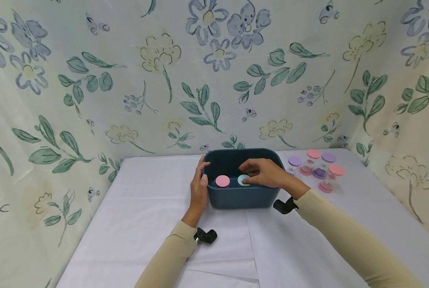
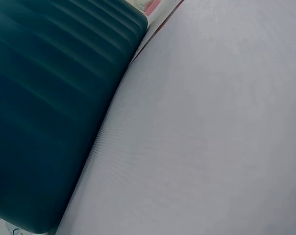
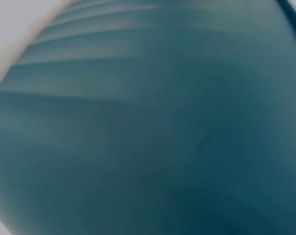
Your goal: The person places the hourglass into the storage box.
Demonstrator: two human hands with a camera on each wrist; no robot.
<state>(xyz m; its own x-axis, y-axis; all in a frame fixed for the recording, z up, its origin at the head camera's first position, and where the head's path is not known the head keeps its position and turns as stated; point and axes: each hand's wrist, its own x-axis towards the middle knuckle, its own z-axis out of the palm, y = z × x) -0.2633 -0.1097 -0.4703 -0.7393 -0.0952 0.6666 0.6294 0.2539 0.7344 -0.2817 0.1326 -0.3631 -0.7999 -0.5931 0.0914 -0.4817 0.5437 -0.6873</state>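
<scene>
A dark teal bin point(image 1: 243, 198) stands on the white-covered table. My left hand point(image 1: 198, 192) holds its left side, fingers along the rim and thumb at the front corner. Inside the bin, a pink-lidded jar point(image 1: 222, 181) sits toward the left. My right hand point(image 1: 262, 173) reaches over the right rim and grips a jar with a light blue lid point(image 1: 242, 180), thumb across the lid's edge. The jars' bodies are hidden by the bin's front wall. Ribbed bin wall point(image 2: 55, 98) fills much of the left wrist view, and the bin's side point(image 3: 138, 137) nearly all the right wrist view.
Right of the bin stand several small clear jars with pink and purple lids, among them a pink-lidded jar point(image 1: 336, 171) and a purple-lidded jar point(image 1: 328, 158). A floral curtain point(image 1: 207, 112) hangs behind the white tablecloth point(image 1: 146, 208).
</scene>
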